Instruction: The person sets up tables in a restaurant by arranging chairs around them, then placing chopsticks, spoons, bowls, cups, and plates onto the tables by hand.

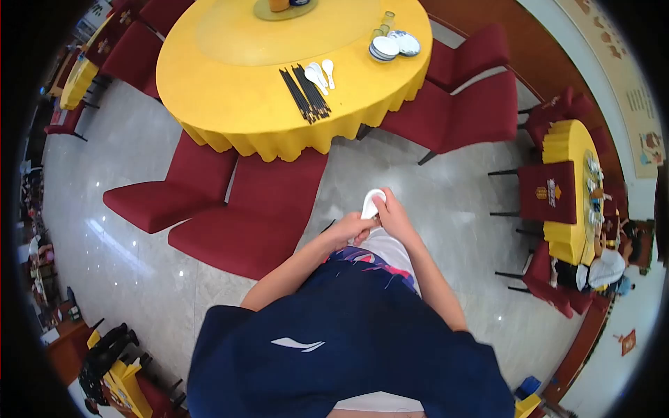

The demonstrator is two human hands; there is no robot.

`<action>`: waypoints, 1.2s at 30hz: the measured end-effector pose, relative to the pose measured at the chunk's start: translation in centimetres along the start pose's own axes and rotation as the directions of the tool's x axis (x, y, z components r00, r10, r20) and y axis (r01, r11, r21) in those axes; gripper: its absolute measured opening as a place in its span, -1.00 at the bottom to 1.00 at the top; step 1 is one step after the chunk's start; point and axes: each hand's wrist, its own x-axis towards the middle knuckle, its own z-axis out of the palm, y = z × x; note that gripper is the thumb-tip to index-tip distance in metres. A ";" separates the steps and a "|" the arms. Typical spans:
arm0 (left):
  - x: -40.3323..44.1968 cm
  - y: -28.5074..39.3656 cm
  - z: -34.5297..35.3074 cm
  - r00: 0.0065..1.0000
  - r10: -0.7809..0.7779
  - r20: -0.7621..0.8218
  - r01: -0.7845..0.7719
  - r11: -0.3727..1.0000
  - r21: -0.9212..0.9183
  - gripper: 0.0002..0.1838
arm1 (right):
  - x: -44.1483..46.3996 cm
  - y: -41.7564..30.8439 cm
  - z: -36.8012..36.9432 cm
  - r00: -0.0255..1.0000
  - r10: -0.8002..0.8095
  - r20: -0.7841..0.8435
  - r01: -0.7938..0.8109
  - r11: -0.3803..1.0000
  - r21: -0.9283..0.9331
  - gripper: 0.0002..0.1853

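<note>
In front of my body I hold a white soup spoon [370, 206], its bowl pointing away from me. My left hand [350, 228] is closed around the handle end. My right hand [394, 217] is closed too, its fingers against the side of the spoon's bowl. Beyond, on the yellow round table [230, 90], lie several more white spoons [316, 75] beside bundles of black chopsticks [301, 94]. Stacked bowls [384, 48] and a pile of patterned plates [406, 43] stand at the table's right, with green-tinted glasses [382, 29] behind them.
Red chairs [254, 209] stand between me and the table on the left, and more red chairs [453, 115] at its right. A glass turntable [279, 31] covers the table's centre. Another yellow table [564, 153] is at far right, with a seated person [605, 270] near it.
</note>
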 end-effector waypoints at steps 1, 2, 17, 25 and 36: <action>2.4 1.7 -1.5 0.996 0.065 -0.062 -0.066 0.998 -0.005 -0.68 | 3.9 0.2 -0.8 1.000 -0.002 0.023 0.002 1.000 0.006 -0.72; 4.6 3.4 -3.2 0.983 0.128 -0.132 -0.130 0.992 -0.008 -0.70 | 8.0 0.4 -1.2 0.998 -0.036 0.058 0.038 0.999 -0.029 -0.72; 11.9 9.3 -11.3 0.163 -0.141 -0.976 -0.490 0.847 -0.205 -0.67 | 60.5 5.6 -0.5 0.949 -0.024 0.315 0.119 0.950 -0.289 -0.61; 17.9 -12.2 8.9 0.129 -0.765 -0.630 -0.582 0.456 -0.673 -0.59 | 62.1 3.4 3.8 0.948 -0.025 0.318 0.091 0.977 -0.195 -0.63; 30.6 -23.4 25.8 -0.072 -0.826 -0.559 -0.537 0.504 -0.676 -0.65 | 61.4 3.1 6.5 0.948 -0.138 0.287 0.209 0.950 -0.232 -0.40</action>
